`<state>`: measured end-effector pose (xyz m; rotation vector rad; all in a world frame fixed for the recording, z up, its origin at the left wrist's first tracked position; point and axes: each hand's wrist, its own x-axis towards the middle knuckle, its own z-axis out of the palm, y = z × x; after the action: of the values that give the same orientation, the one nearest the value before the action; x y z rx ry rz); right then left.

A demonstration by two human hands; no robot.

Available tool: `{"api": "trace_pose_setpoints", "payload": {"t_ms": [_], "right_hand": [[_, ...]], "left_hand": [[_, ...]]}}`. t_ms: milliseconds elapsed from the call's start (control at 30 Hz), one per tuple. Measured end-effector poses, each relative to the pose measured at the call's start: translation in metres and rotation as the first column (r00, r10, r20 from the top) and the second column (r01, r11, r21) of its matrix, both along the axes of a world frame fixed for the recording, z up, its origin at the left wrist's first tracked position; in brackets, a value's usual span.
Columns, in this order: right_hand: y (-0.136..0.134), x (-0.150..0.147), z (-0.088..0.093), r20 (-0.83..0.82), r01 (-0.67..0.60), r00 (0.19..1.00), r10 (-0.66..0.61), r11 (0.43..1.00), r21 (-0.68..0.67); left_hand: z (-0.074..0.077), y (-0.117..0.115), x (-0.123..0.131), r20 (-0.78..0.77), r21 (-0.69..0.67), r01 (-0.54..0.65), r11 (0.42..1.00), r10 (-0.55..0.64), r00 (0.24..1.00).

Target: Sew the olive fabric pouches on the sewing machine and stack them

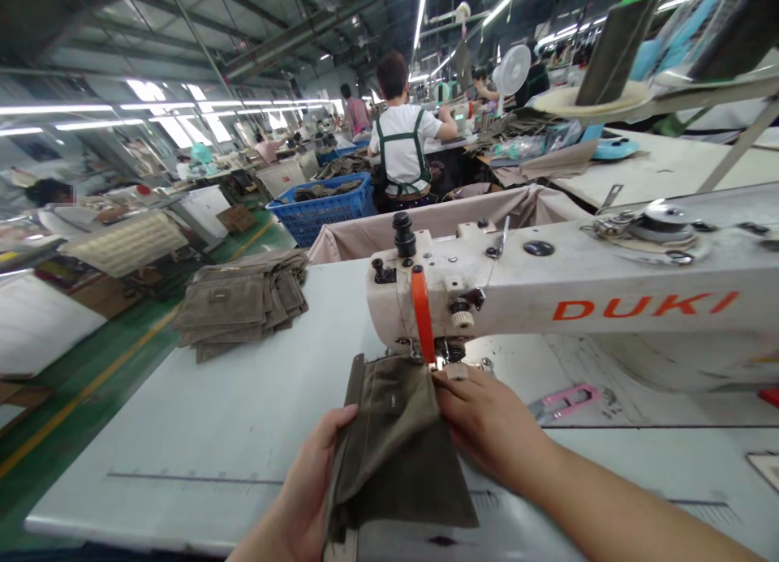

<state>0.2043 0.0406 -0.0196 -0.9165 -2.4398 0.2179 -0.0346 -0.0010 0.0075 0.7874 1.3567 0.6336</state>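
Note:
An olive-brown fabric piece (402, 456) with a small dark label lies under the needle end of the white sewing machine (499, 286). My left hand (313, 473) grips its left edge, thumb on top and the other fingers hidden beneath the cloth. On the right edge, close to the presser foot, my right hand (487, 420) is closed on the fabric with its fingertips near the needle area. An orange guard (422, 315) hangs in front of the needle, and the exact stitching point is hidden.
A stack of similar fabric pieces (243, 298) lies at the table's far left. Pink-handled thread snips (563, 404) rest beside the machine bed. Beyond the table are a blue basket (332, 209), a pinkish cloth-lined bin (365, 229) and a seated co-worker (402, 136).

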Motion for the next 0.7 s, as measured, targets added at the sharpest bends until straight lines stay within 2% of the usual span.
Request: {"api": "trace_pose_setpoints", "payload": {"t_ms": [33, 100, 133, 167, 200, 233, 300, 367, 433, 500, 567, 633, 700], "right_hand": [[0.000, 0.000, 0.000, 0.014, -0.019, 1.000, 0.019, 1.000, -0.006], [-0.002, 0.001, 0.002, 0.053, -0.059, 0.997, 0.060, 0.998, -0.019], [-0.005, 0.001, 0.003, 0.076, -0.078, 0.994, 0.079, 0.997, -0.020], [-0.009, 0.001, 0.005, 0.100, -0.097, 0.990, 0.098, 0.995, -0.019], [-0.014, 0.001, 0.006, 0.127, -0.118, 0.985, 0.120, 0.993, -0.019], [-0.019, 0.000, 0.007, 0.151, -0.133, 0.979, 0.135, 0.991, -0.020], [-0.034, -0.004, 0.006, 0.163, -0.155, 0.974, 0.155, 0.988, -0.014], [-0.049, -0.006, -0.001, 0.122, -0.151, 0.982, 0.146, 0.988, 0.036], [-0.063, -0.008, -0.013, 0.020, -0.104, 0.995, 0.102, 0.984, 0.145], [-0.075, -0.007, -0.024, -0.095, -0.042, 0.993, 0.066, 0.972, 0.232], [-0.084, -0.005, -0.032, -0.168, 0.011, 0.985, 0.031, 0.969, 0.245], [-0.090, -0.003, -0.036, -0.183, 0.052, 0.983, -0.013, 0.976, 0.212], [-0.093, -0.004, -0.035, -0.196, 0.085, 0.979, -0.049, 0.979, 0.183]], "left_hand": [[0.002, -0.005, -0.006, -0.015, -0.018, 0.025, 1.000, -0.025, 1.000], [0.009, -0.014, -0.021, -0.234, 0.141, 0.068, 0.988, -0.033, 0.972], [0.014, -0.018, -0.028, -0.401, 0.277, 0.110, 0.954, 0.011, 0.916], [0.019, -0.022, -0.033, -0.558, 0.407, 0.198, 0.892, 0.071, 0.826], [0.023, -0.025, -0.035, -0.684, 0.491, 0.330, 0.806, 0.123, 0.719], [0.027, -0.028, -0.033, -0.776, 0.514, 0.492, 0.703, 0.137, 0.616], [0.030, -0.032, -0.018, -0.894, 0.423, 0.790, 0.444, 0.060, 0.444], [0.026, -0.034, 0.005, -0.956, 0.291, 0.938, 0.186, 0.008, 0.295], [0.017, -0.032, 0.023, -0.983, 0.182, 0.982, 0.054, 0.037, 0.180], [0.005, -0.029, 0.030, -0.994, 0.098, 0.995, -0.012, 0.052, 0.098], [-0.007, -0.028, 0.026, -0.997, 0.047, 0.997, -0.062, 0.050, 0.050], [-0.016, -0.028, 0.019, -0.997, 0.028, 0.996, -0.086, 0.064, 0.034], [-0.021, -0.029, 0.015, -0.997, 0.020, 0.996, -0.084, 0.075, 0.027]]}}
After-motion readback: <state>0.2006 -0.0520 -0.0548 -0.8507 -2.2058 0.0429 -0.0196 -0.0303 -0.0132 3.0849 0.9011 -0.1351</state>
